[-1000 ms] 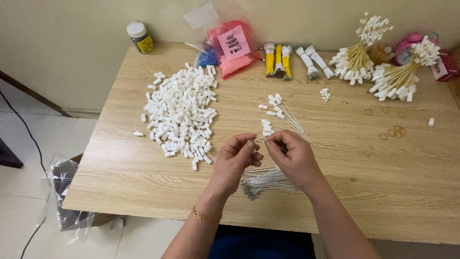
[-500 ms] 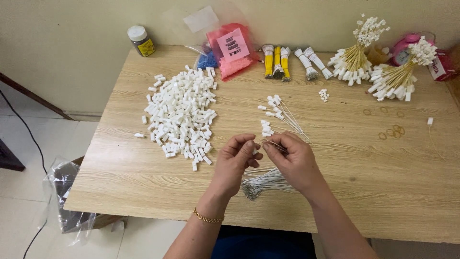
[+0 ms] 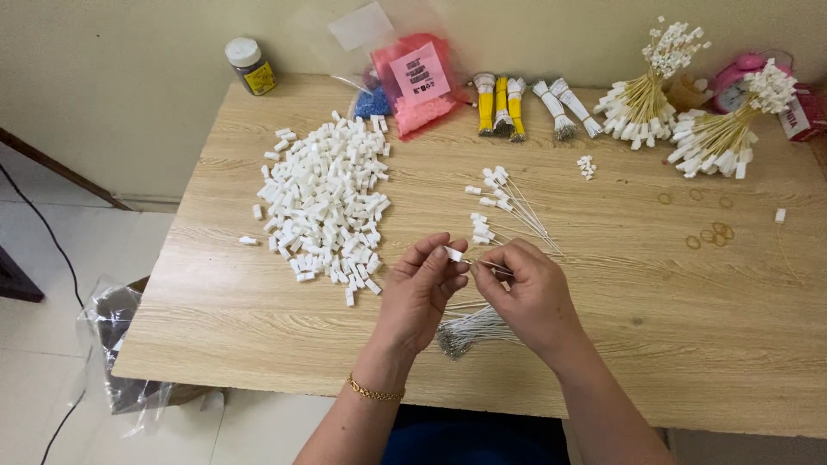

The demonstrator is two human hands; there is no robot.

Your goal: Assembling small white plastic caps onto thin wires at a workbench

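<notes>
Hands at the surface's [image 3: 258,327] near edge: your left hand [image 3: 422,293] pinches one white cap [image 3: 454,253], your right hand [image 3: 525,297] grips a thin wire [image 3: 489,265]. Done: about nine capped wires [image 3: 504,202] mid-surface, two big bundles [image 3: 680,112] far right corner. Left: one wire bunch [image 3: 474,329], one cap pile [image 3: 327,202], uncountable.
</notes>
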